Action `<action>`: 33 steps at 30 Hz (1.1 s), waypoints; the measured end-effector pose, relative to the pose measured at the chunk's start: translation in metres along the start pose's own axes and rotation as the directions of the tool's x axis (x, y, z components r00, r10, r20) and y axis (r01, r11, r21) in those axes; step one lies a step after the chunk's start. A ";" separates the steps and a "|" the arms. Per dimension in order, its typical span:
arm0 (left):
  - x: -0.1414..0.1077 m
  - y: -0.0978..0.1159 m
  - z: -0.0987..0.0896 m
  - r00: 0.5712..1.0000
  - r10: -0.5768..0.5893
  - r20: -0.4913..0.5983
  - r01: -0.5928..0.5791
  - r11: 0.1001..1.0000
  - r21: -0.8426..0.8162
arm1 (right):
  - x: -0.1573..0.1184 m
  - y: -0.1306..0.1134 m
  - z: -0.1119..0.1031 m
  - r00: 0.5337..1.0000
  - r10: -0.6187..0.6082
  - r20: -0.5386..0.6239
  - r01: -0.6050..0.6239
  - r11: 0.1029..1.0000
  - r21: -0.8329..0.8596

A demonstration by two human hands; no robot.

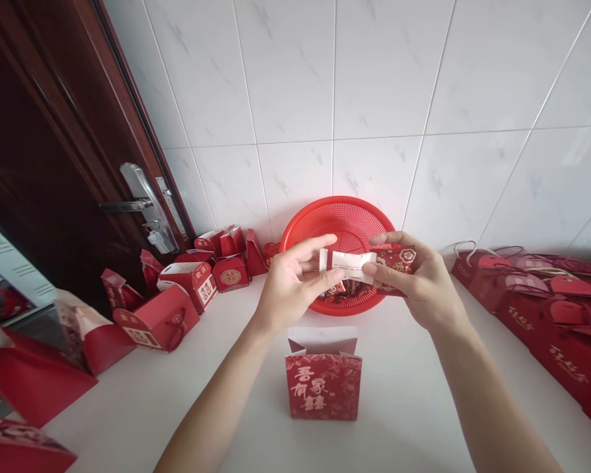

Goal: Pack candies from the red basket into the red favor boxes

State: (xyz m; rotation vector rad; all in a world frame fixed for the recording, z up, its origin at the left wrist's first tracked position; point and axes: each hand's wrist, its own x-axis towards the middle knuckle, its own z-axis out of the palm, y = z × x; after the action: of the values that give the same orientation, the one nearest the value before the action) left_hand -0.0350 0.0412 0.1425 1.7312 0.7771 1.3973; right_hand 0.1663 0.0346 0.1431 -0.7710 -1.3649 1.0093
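Note:
Above the red basket, my left hand (295, 279) pinches the left end of a small wrapped sweet (347, 261) whose pale back label faces me. My right hand (421, 279) grips the other end, its thumb on the label. Also in the right hand's fingers is a red printed wrapper (398, 257) with a white flower; whether it is a separate packet I cannot tell. Below the hands, a red paper gift bag (324, 387) with white characters stands upright with its top open. More wrapped sweets (347, 289) lie in the basket, partly hidden by my hands.
The red plastic basket (295, 226) leans near the tiled wall (295, 85). Red gift boxes (160, 315) and bags stand on the left of the white table (217, 394), by a dark door (44, 98) with a metal handle. Rows of red bags (532, 322) line the right side.

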 end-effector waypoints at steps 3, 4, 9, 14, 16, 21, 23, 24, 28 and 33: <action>0.001 -0.002 -0.001 0.997 0.071 -0.015 -0.070 0.997 0.030 | 0.001 0.000 0.000 1.000 0.013 0.012 -0.013 1.000 0.018; 0.001 -0.002 -0.001 0.993 0.117 -0.019 -0.116 0.992 0.049 | 0.001 0.000 0.001 0.999 0.023 0.023 -0.023 0.999 0.022; 0.002 -0.003 -0.002 0.935 0.355 0.014 -0.353 0.924 0.149 | 0.002 -0.002 0.002 0.993 0.067 0.101 -0.074 0.995 0.062; 0.004 -0.004 -0.003 0.900 0.436 0.013 -0.429 0.879 0.207 | 0.002 -0.003 0.001 0.995 0.069 0.077 -0.077 0.992 0.103; 0.005 -0.005 -0.003 0.900 0.435 0.016 -0.428 0.879 0.211 | 0.002 -0.003 0.001 0.997 0.064 0.053 -0.070 0.992 0.109; 0.003 -0.006 -0.004 0.924 0.383 -0.007 -0.380 0.917 0.122 | 0.003 -0.001 0.002 1.000 0.022 0.018 -0.023 0.998 0.056; 0.002 -0.005 -0.005 0.947 0.322 0.000 -0.322 0.946 0.051 | 0.003 0.000 0.002 1.000 0.004 0.006 -0.005 0.999 0.048; 0.002 -0.005 -0.005 0.959 0.285 0.010 -0.285 0.958 0.018 | 0.003 0.000 0.001 1.000 0.002 0.002 -0.002 0.999 0.049; 0.003 0.000 -0.006 0.979 0.202 -0.021 -0.203 0.979 -0.031 | 0.003 0.000 0.000 1.000 0.020 -0.009 -0.019 0.998 0.065; 0.003 0.001 -0.003 0.980 0.177 -0.089 -0.171 0.983 0.070 | 0.002 -0.001 0.000 0.999 0.041 -0.015 -0.040 0.998 0.056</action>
State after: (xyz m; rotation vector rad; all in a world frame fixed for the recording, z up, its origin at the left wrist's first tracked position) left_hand -0.0372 0.0437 0.1456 1.8273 0.7409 1.5984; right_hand 0.1664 0.0364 0.1450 -0.7665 -1.3062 1.0665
